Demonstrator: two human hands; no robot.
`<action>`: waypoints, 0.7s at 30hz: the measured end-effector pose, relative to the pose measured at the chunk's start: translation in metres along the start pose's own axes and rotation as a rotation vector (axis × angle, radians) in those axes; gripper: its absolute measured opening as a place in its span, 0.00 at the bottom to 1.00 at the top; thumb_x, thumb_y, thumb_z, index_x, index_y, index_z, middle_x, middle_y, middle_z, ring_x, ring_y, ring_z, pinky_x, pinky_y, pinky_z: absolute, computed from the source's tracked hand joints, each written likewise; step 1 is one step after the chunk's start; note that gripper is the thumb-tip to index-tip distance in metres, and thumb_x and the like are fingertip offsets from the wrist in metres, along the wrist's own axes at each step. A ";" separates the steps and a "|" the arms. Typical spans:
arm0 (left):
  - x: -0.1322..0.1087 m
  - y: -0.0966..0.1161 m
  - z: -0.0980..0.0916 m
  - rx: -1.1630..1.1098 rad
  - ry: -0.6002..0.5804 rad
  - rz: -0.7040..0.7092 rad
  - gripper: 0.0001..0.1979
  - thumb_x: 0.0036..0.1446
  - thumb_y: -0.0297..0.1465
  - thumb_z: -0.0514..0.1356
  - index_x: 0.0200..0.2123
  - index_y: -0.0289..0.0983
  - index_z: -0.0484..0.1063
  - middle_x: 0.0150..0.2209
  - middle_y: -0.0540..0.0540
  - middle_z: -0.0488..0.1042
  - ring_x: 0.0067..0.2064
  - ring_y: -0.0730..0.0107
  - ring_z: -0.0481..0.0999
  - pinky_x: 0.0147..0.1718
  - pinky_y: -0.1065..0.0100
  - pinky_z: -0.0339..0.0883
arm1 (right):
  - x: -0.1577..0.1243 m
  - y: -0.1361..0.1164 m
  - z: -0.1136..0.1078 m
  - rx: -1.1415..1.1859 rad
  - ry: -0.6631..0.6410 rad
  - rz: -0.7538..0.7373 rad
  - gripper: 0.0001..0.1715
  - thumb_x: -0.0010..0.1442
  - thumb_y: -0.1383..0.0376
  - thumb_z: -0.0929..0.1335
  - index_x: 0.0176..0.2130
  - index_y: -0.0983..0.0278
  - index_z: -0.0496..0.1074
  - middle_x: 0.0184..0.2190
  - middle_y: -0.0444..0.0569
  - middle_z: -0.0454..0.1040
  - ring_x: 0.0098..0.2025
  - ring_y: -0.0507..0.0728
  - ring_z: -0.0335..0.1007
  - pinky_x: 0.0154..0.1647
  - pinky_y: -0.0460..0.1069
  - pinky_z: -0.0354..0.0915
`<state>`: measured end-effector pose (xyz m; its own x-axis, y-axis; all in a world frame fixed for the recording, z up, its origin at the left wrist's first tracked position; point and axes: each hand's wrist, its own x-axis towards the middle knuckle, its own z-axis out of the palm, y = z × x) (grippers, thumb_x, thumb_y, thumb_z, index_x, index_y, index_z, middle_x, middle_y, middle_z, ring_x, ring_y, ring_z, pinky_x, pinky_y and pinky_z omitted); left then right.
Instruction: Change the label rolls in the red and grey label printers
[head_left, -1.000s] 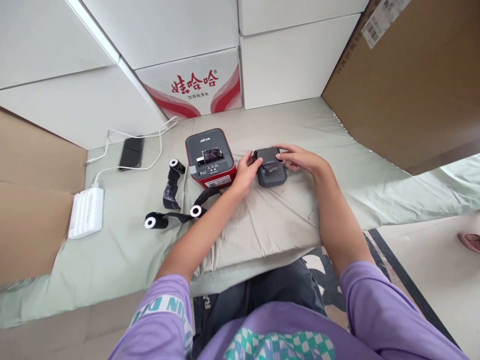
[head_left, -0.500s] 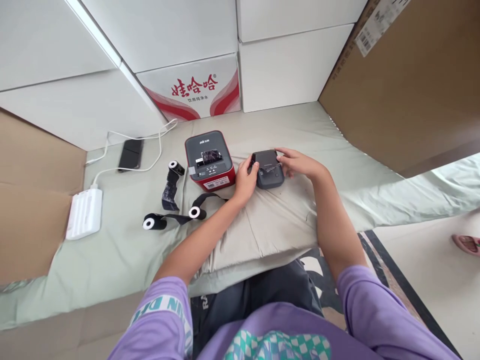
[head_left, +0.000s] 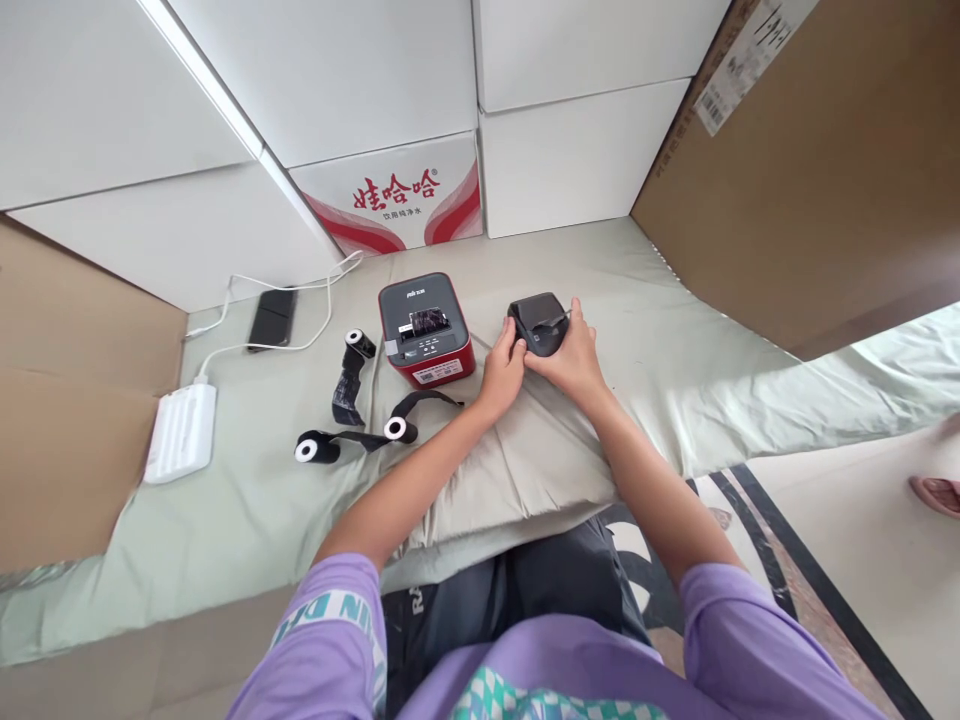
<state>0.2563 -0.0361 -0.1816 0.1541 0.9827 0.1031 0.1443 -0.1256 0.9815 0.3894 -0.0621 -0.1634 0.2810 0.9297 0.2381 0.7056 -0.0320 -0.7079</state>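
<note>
A small dark printer-like device (head_left: pixel 541 312) with rounded corners sits between my hands on the cloth. My left hand (head_left: pixel 502 372) grips its near left corner, thumb and fingers against the side. Around its right side and near edge curls my right hand (head_left: pixel 574 355), which hides part of the front. A clear film or strip juts out near the right fingers; I cannot make out which. Left of my hands stands a red and black label printer (head_left: pixel 426 330) with a dark printed strip on its top.
Rolls with black strips, one upper roll (head_left: pixel 360 344) and two lower rolls (head_left: pixel 316 449), lie on the left. Beyond them are a phone (head_left: pixel 272 318), a white power bank (head_left: pixel 180 430) and a cable. White boxes (head_left: pixel 585 160) line the back; a cardboard box (head_left: pixel 810 180) stands right.
My right hand has moved from the device's far right corner to its near right side. The device now looks tilted, with its front more covered. The camera view has shifted slightly.
</note>
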 end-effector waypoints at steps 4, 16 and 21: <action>0.003 0.003 0.006 -0.016 -0.163 -0.004 0.26 0.71 0.28 0.53 0.70 0.36 0.68 0.73 0.43 0.64 0.76 0.64 0.61 0.77 0.58 0.49 | 0.019 0.018 -0.005 -0.015 0.121 0.002 0.70 0.43 0.52 0.77 0.73 0.73 0.50 0.66 0.73 0.66 0.67 0.79 0.63 0.71 0.71 0.53; 0.003 0.128 -0.132 0.432 -0.018 0.310 0.08 0.64 0.36 0.66 0.43 0.40 0.83 0.41 0.48 0.84 0.46 0.61 0.83 0.58 0.52 0.74 | 0.011 -0.003 -0.034 -0.112 0.393 -0.038 0.62 0.54 0.47 0.73 0.76 0.65 0.47 0.69 0.71 0.59 0.71 0.81 0.56 0.68 0.77 0.54; 0.015 0.123 -0.237 0.748 0.117 -0.135 0.12 0.61 0.43 0.69 0.33 0.41 0.80 0.30 0.49 0.80 0.40 0.54 0.82 0.57 0.40 0.72 | -0.006 -0.067 -0.023 0.161 0.157 -0.308 0.28 0.64 0.54 0.65 0.62 0.58 0.67 0.59 0.62 0.70 0.65 0.73 0.65 0.67 0.70 0.60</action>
<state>0.0450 -0.0043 -0.0206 -0.0102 0.9988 0.0476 0.7839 -0.0216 0.6205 0.3552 -0.0742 -0.1024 0.1768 0.8188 0.5461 0.6651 0.3097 -0.6796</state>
